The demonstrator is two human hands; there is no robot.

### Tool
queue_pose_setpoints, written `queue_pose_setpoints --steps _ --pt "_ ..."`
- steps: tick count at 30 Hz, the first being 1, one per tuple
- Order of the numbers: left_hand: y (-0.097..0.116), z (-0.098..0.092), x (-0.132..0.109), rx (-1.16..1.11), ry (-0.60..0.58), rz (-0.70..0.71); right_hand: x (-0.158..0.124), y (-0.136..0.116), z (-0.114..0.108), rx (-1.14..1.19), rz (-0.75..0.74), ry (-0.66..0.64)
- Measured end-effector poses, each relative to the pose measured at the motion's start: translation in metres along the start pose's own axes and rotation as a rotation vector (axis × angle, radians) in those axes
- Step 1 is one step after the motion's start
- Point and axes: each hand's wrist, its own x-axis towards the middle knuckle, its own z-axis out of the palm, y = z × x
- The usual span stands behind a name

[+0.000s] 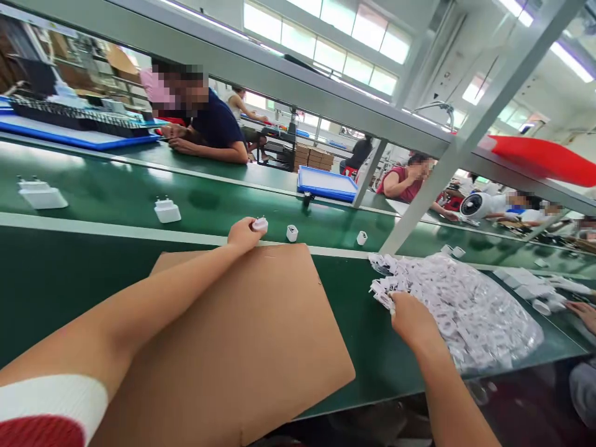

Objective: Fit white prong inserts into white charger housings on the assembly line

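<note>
My left hand (244, 234) reaches over the far edge of a cardboard sheet (261, 329) and is closed on a white plug charger (259, 225), its two pins pointing up. On the right, my right hand (412, 316) is closed on a few small white plastic parts (382, 292) at the mouth of a clear plastic bag (484, 316). The bag is full of similar parts, whose exact kind I cannot make out. On the green belt, another white charger (292, 233) stands just right of my left hand, and one more charger (362, 238) sits farther right.
More white chargers (166, 210) stand on the belt (214, 214) to the left. A slanted metal post (419, 186) rises behind the bag. White boxes (524, 282) lie at the right, near another person's hand (584, 315). Across the belt, a person in dark blue (216, 127) leans on the bench.
</note>
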Motion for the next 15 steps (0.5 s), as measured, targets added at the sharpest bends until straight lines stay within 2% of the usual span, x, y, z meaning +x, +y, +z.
queue_pose_setpoints --steps 3,5,7,9,11,13,15 --pt "-0.011 -0.002 0.028 0.044 0.060 -0.091 0.000 -0.002 0.000 0.195 -0.173 0.054" --pt "-0.015 -0.001 0.033 0.078 0.068 -0.123 0.003 -0.011 0.004 0.432 -0.354 0.086" --pt "-0.012 0.001 0.029 0.111 0.091 -0.124 0.012 -0.025 0.009 0.678 -0.452 0.078" --pt "-0.004 0.007 0.021 0.146 0.172 -0.017 0.024 -0.042 0.013 0.950 -0.387 -0.001" --pt "0.008 0.018 0.013 0.191 0.244 0.141 0.035 -0.060 0.013 1.312 -0.235 -0.170" --pt "0.017 0.032 0.009 0.253 0.196 0.212 0.043 -0.077 0.010 1.673 -0.123 -0.374" --pt "0.021 0.045 0.011 0.264 0.050 0.141 0.047 -0.092 0.007 1.911 -0.071 -0.516"
